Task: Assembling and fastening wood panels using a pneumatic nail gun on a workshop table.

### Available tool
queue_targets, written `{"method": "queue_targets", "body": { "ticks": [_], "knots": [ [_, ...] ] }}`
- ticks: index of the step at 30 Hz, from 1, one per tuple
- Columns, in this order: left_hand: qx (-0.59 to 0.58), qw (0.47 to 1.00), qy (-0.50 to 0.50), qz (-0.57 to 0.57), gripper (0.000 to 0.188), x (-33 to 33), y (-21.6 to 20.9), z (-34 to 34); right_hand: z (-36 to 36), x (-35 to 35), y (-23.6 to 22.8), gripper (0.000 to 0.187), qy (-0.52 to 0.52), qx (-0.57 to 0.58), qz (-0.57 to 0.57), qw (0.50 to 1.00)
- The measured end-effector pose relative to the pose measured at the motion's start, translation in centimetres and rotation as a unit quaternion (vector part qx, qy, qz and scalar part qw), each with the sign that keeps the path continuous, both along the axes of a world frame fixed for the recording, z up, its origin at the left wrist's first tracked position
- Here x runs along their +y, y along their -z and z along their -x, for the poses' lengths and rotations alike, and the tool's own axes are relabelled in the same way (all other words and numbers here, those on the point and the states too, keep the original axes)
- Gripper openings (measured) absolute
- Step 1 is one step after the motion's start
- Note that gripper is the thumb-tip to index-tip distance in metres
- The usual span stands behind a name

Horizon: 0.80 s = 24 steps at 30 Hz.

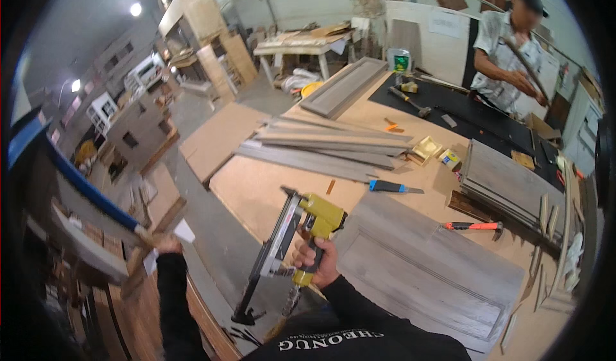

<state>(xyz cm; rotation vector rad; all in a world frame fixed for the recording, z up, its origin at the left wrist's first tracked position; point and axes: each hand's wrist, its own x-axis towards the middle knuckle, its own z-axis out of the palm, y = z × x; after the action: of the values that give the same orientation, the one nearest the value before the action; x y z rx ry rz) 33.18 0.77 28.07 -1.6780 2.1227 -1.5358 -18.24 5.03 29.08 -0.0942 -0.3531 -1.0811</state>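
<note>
1. Extending at the far left, the left hand (169, 243) sits at the lower end of a blue-edged curved piece (96, 197); its forearm rises almost straight up from the lower edge. I cannot tell whether the fingers are closed on that end or only touching it.
2. In the middle is the nail gun (326, 211), yellow and black, held up in front of the near edge of the tabletop (250, 197). Its magazine, the long axis, slants from the top down to the lower left, and the nose appears to point up and left. A hose shows below the handle.
3. The right hand (321, 258) has its fingers wrapped around the nail gun's handle. That forearm comes in from the lower right, angled up and left, the wrist close to the body.
4. Just beyond the gun lie long grey strips (308, 161), running mostly left to right, with a blue-handled tool (394, 186) at their right.
5. The key relation, as I judge it: the grey panel (430, 271) lies flat just right of the gun, long axis toward the lower right, so the nose seems turned away from it. The right hand is clearly nearer than the left.
6. Farther right are an orange-handled hammer (475, 226) and stacked grey panels (507, 175).
</note>
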Motion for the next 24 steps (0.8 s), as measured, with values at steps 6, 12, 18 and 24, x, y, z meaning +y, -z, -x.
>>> {"method": "queue_targets", "body": {
  "ticks": [6,12,18,24],
  "knots": [
    [0.522,0.830,-0.095,-0.174,0.013,6.5,1.4,14.2,0.3,-2.1,-0.4,0.040,0.046,0.105,-0.020,0.993],
    [0.694,0.711,-0.085,-0.072,0.014,10.8,1.1,13.6,-3.3,-4.4,-0.4,0.026,0.029,0.276,-0.035,0.960],
    [0.744,0.657,0.026,0.116,0.015,14.1,-5.1,16.9,-6.1,-4.5,-0.2,0.021,0.001,0.328,-0.054,0.943],
    [0.712,0.684,0.073,0.140,0.014,16.5,-6.9,17.4,-7.2,-4.2,0.4,0.018,-0.029,0.328,-0.042,0.943]
  ]
}}
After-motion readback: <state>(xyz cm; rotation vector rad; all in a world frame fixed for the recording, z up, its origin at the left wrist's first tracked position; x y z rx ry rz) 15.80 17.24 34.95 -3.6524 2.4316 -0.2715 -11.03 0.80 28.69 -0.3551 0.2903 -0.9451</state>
